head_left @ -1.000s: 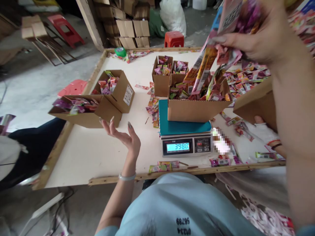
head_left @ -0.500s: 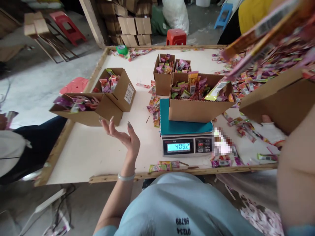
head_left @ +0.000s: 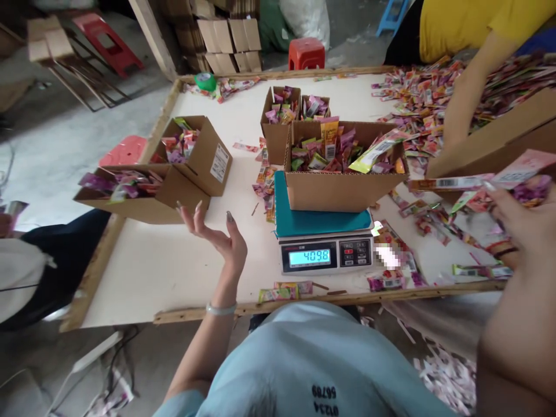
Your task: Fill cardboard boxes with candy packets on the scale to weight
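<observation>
Clearly, the right hand (head_left: 527, 223) has its grip closed around a bunch of long snack packets (head_left: 523, 169), some hidden by its fingers; beyond it, a carton (head_left: 521, 136) is cut off, and a co-worker's forearm (head_left: 464, 95) runs behind its wall. The left hand (head_left: 223, 238) hangs open, fingers loosely curled, over the bench (head_left: 152, 272). A packet-filled cardboard box (head_left: 343, 193) stands on the digital scale (head_left: 351, 255).

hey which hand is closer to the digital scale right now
The left hand, held open just left of the digital scale; the right hand is farther off to its right, gripping wrapped packets.
</observation>
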`<state>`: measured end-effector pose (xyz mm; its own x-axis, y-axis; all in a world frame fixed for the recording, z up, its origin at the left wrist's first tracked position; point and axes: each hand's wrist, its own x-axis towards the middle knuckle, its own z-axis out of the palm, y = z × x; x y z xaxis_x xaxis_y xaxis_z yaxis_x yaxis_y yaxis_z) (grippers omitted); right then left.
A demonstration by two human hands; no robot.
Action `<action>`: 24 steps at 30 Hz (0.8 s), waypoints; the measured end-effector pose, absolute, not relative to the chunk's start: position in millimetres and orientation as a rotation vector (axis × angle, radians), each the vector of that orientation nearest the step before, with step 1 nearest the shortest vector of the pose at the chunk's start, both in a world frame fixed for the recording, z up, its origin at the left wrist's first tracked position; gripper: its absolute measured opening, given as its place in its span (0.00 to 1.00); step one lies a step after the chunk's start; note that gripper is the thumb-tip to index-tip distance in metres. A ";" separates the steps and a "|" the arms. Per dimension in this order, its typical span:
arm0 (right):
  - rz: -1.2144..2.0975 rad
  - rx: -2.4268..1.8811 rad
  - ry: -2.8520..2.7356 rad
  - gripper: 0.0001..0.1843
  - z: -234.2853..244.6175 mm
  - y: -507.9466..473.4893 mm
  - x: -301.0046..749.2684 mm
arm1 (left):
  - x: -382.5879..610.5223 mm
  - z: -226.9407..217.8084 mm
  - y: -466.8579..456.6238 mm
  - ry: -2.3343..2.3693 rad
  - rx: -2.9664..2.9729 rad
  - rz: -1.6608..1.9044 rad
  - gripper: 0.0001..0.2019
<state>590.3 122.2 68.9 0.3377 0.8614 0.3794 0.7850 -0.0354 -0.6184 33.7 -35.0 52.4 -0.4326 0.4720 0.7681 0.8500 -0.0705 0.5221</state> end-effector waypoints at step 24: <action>0.094 -1.610 -1.700 0.16 146.7 151.5 492.2 | 24.9 42.9 -47.3 -1.972 -1.333 -1.491 0.29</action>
